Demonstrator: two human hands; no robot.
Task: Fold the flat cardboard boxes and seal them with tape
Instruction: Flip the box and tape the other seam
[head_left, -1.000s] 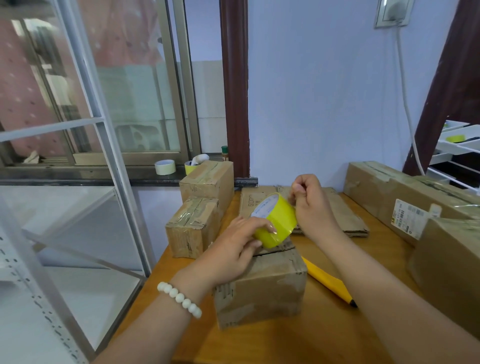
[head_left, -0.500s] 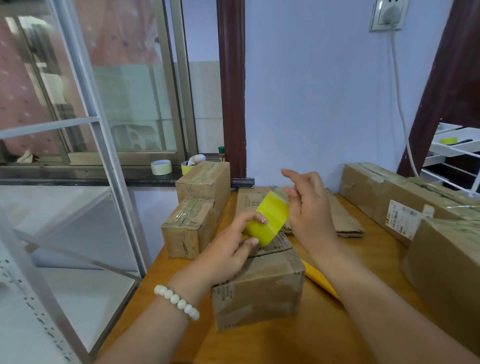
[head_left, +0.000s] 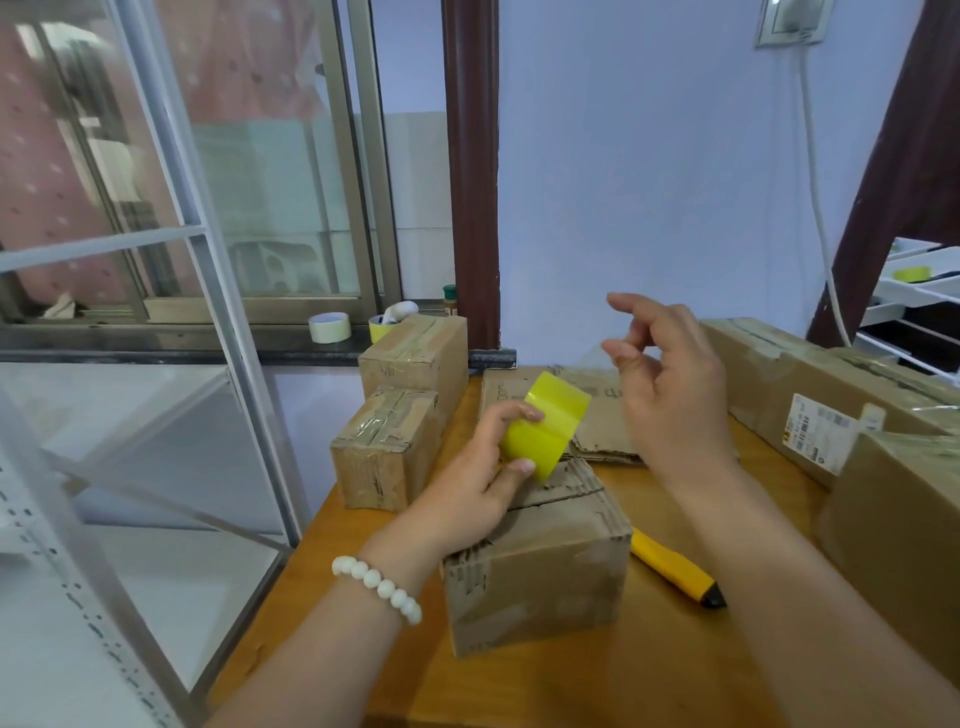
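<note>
The left hand (head_left: 467, 488) is reaching forward over the folded cardboard box (head_left: 540, 566), thumb and fingers curling around the yellow tape roll (head_left: 545, 426). The roll is sitting just above the box's unsealed top, seen side-on and leaning up to the right. The right hand (head_left: 670, 395) is hovering beside it, fingers loosely parted, gripping nothing visible.

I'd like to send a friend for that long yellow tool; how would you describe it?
Find the wooden table, then the cardboard box nearest the person. The yellow tool lies flat on the table just right of that box. Unlike the round yellow tape roll, it is long, slim and black-tipped.
</note>
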